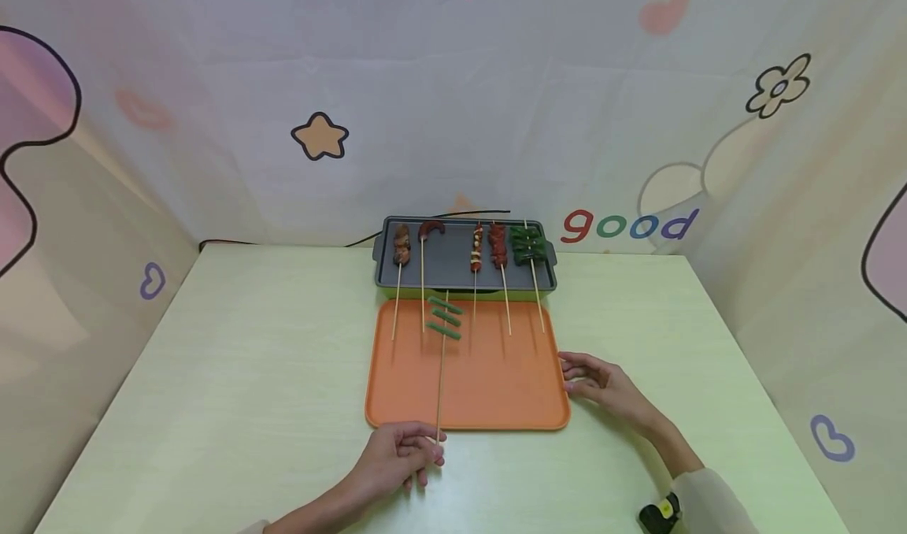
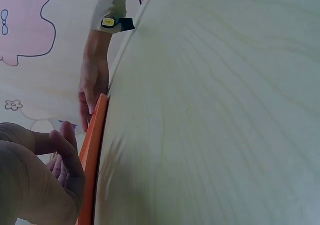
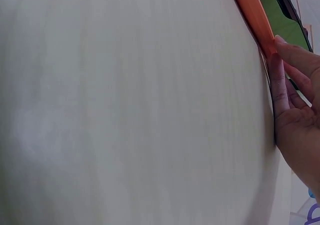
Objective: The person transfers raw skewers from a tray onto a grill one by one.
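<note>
My left hand [image 1: 397, 459] pinches the lower end of a thin wooden skewer [image 1: 442, 376] near the tray's front edge. Three green bean-like pieces [image 1: 446, 318] are threaded across its upper part, over the orange tray [image 1: 510, 384]. The skewer's tip reaches the front edge of the grill [image 1: 453, 258], a dark griddle on a green base. At the tray's right side, my right hand [image 1: 609, 388] touches the rim with thumb and fingertips. In the right wrist view, those fingers [image 3: 295, 57] rest against the orange rim [image 3: 255, 20]. The left wrist view hides the skewer.
Several other skewers lie on the griddle: browned meat [image 1: 401, 244], a curved brown piece [image 1: 431, 228], mixed red and pale pieces [image 1: 476, 249], red meat [image 1: 498, 246] and green pieces [image 1: 527, 246]. Their sticks overhang the tray. A black cable [image 1: 482, 212] runs behind; printed cloth surrounds the table [image 1: 248, 376].
</note>
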